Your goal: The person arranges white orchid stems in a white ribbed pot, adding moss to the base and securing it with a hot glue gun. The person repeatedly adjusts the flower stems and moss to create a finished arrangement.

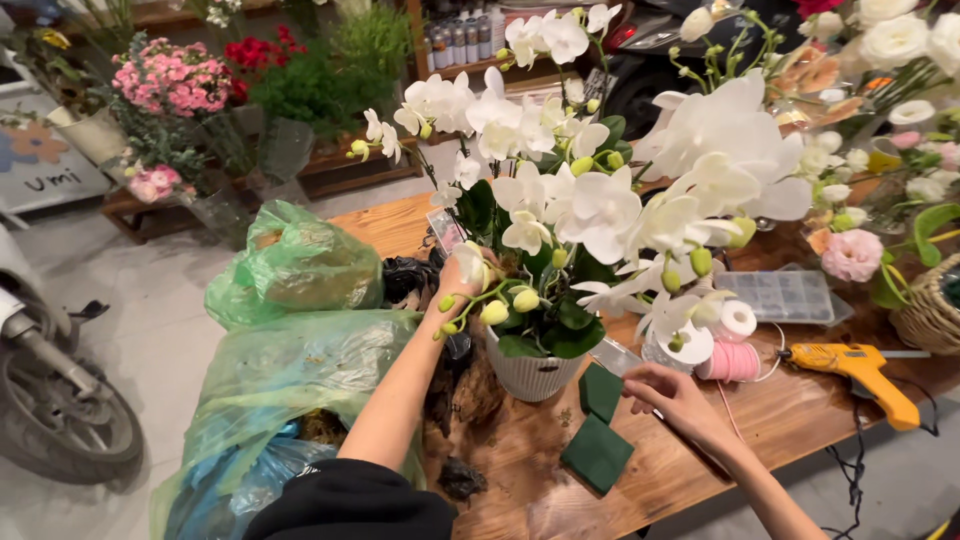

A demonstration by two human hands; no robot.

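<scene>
White orchids with green buds stand in a white ribbed pot on the wooden table. My left hand reaches into the plant at the pot's left side, gripping an orchid stem among the leaves. My right hand hovers low over the table just right of the pot, fingers curled, beside a dark green foam block. A second green foam block lies nearer to me. Whether the right hand pinches anything is unclear.
Green plastic bags sit at the table's left end. A pink ribbon spool, white tape roll, clear compartment box, yellow glue gun and wicker basket lie to the right. A motorbike wheel stands at left.
</scene>
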